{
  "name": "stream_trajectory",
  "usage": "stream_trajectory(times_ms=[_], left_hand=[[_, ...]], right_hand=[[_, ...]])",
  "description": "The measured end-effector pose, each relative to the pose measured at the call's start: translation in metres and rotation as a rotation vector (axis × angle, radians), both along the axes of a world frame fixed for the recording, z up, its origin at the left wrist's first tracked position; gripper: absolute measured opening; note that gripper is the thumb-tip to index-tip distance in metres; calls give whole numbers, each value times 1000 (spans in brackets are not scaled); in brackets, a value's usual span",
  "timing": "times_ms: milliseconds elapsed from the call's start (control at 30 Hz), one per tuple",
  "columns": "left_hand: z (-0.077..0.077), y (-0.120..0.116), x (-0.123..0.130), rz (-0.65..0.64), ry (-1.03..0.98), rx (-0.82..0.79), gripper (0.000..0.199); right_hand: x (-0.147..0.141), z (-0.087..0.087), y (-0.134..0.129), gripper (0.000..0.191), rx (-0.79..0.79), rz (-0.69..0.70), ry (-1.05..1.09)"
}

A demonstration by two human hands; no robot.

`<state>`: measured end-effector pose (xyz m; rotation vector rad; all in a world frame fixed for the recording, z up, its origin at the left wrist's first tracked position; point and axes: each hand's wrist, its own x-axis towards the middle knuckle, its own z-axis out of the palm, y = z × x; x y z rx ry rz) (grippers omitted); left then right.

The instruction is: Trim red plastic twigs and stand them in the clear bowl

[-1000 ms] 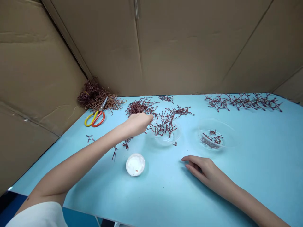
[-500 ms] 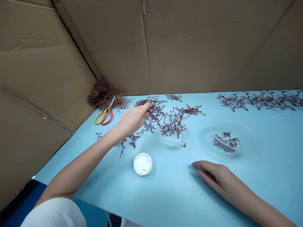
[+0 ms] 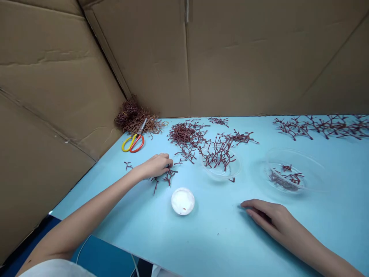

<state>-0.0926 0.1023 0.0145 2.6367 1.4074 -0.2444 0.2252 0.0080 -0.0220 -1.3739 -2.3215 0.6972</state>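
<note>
My left hand [image 3: 158, 165] is low over the table at the left, its fingers curled together. Its fingertips meet the top of a small reddish-brown branching twig [image 3: 170, 177]; whether they grip anything is hidden. Another twig [image 3: 156, 185] lies just below the hand. My right hand [image 3: 266, 215] rests on its side at the right, thumb and index finger apart, holding nothing. Between the hands is a small white round dish [image 3: 183, 201] with a brown speck in it. Behind it, a clear plastic bowl [image 3: 220, 176] has branching twigs [image 3: 218, 154] standing in it.
Scissors [image 3: 137, 142] with yellow and red handles lie against a tangled brown heap [image 3: 135, 117] in the corner. A twig pile [image 3: 183, 134] lies behind my left hand. Another clear bowl [image 3: 288, 188] holds a few pieces. A twig row [image 3: 325, 126] lies at the back right, before cardboard walls [image 3: 245, 61].
My left hand has come back from the twig pile toward me, down to the loose twigs at the left. My right hand stays at rest. The view has shifted slightly.
</note>
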Motion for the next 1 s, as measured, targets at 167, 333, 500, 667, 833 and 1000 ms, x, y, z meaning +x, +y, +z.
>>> stream_trajectory(times_ms=[167, 333, 500, 667, 833, 1000], left_hand=[[4, -3, 0, -20, -39, 26, 22], [3, -9, -4, -29, -45, 27, 17], [-2, -9, -7, -49, -63, 10, 13], [11, -15, -9, -27, -157, 60, 16], [27, -42, -2, 43, -289, 117, 16], [14, -74, 9, 179, -606, 133, 14]], right_hand=[[-2, 3, 0, 28, 4, -6, -10], [-2, 2, -2, 29, 3, 6, -16], [-2, 0, -2, 29, 6, 2, -29], [-1, 7, 1, 27, 51, -10, -12], [-25, 27, 2, 22, 184, 34, 60], [-76, 40, 15, 26, 242, 192, 154]])
